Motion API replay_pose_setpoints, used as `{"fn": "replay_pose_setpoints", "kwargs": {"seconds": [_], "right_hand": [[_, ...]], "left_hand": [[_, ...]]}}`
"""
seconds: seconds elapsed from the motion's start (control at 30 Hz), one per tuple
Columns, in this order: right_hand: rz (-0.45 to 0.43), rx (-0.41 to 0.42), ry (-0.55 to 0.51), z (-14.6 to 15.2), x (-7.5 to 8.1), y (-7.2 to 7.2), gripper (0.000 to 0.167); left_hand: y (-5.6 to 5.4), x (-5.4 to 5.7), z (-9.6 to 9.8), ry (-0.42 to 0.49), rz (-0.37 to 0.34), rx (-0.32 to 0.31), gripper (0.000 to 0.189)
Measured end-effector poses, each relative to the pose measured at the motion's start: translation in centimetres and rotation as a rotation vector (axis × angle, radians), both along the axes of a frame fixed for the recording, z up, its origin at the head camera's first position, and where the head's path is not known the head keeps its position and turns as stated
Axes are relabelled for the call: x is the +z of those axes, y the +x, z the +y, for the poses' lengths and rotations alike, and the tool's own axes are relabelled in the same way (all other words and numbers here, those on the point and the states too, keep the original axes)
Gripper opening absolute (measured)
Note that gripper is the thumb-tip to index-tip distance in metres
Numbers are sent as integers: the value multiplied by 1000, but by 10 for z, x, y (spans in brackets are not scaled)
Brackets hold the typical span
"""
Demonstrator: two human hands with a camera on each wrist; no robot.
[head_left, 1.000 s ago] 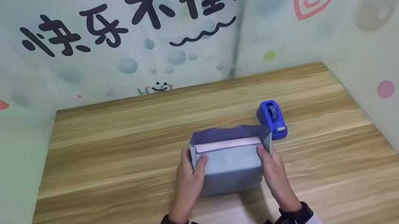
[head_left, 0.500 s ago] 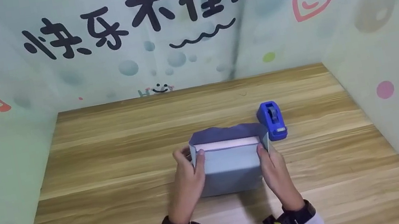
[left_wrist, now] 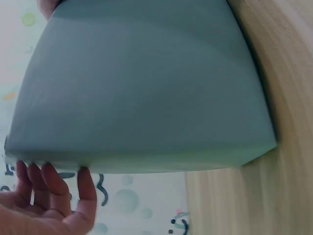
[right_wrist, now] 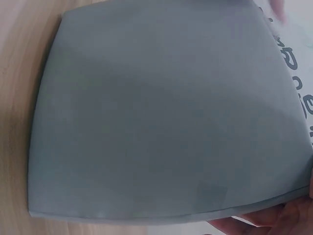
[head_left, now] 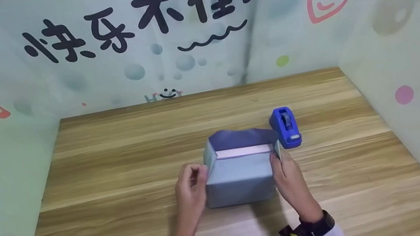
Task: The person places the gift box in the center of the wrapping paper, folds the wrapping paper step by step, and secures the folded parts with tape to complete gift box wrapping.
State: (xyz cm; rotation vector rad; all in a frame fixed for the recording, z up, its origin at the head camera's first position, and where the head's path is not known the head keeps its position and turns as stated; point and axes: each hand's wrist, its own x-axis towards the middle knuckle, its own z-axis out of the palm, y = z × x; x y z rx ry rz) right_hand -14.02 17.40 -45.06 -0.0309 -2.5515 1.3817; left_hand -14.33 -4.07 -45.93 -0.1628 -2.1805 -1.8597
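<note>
A box wrapped in light blue paper (head_left: pixel 242 190) stands on the wooden table in the head view. Its paper rises open at the far end, dark blue inside, with a pale pinkish-white strip (head_left: pixel 244 151) showing. At the right side my right hand (head_left: pixel 290 175) grips the box, thumb on the near face and fingers behind the paper edge. My left hand (head_left: pixel 188 191) is at the left side, fingers bent loosely, thumb close to the paper edge. In the left wrist view, the left fingertips (left_wrist: pixel 84 175) touch the box's side. The right wrist view shows the grey-blue paper face (right_wrist: pixel 161 117) up close.
A blue tape dispenser (head_left: pixel 286 127) stands just beyond the box's right far corner. The wooden table (head_left: pixel 114 161) is bounded at the back and sides by a printed pale backdrop (head_left: pixel 192 69).
My left thumb has come off the near face, and the left hand has shifted left to the side. The left paper flap now stands visible. My right hand keeps its hold.
</note>
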Motion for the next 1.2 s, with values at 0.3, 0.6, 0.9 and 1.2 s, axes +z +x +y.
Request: {"fn": "replay_pose_setpoints", "kwargs": {"seconds": [0.3, 0.6, 0.9, 1.2], "right_hand": [[-26, 193, -58, 9, 0, -4, 56], [-205, 439, -674, 20, -6, -7, 55], [-248, 441, -748, 29, -5, -15, 67], [-413, 441, -661, 37, 0, -33, 61]], "left_hand": [[-10, -5, -11, 102, -53, -208, 13], [-20, -10, -17, 56, -57, -356, 12], [-25, -8, -22, 42, -123, -464, 15], [-41, -3, -21, -28, -92, -584, 18]]}}
